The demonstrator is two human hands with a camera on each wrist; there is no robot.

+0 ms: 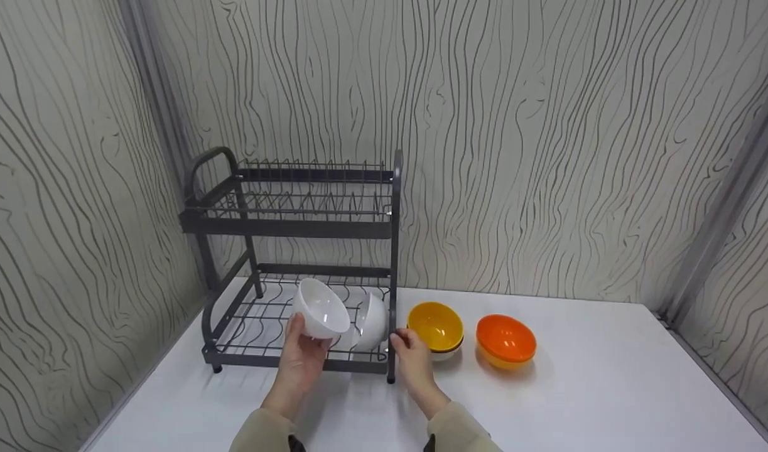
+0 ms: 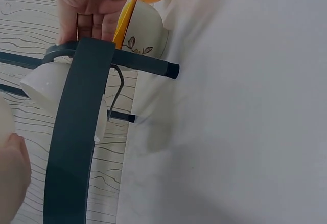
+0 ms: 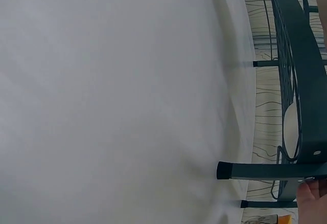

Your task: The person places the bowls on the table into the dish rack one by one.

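Observation:
A white bowl (image 1: 321, 307) is tilted above the lower tier of a dark two-tier dish rack (image 1: 296, 361). My left hand (image 1: 303, 364) grips it by its near side, thumb on the outer wall. Another white bowl (image 1: 373, 321) stands on edge in the lower tier, by the rack's right end. My right hand (image 1: 414, 361) is at the rack's right front post, its curled fingers holding the frame. The left wrist view shows that hand (image 2: 94, 4) against the rack's end, part of its fingers hidden behind the bar.
Right of the rack sits a yellow bowl (image 1: 435, 326) stacked on a pale bowl with a leaf pattern (image 2: 143, 29). Farther right, an orange bowl (image 1: 506, 338) rests in a yellow-orange one (image 1: 503, 362). Wood-grain-patterned panels (image 1: 515, 138) enclose the white table (image 1: 610, 376).

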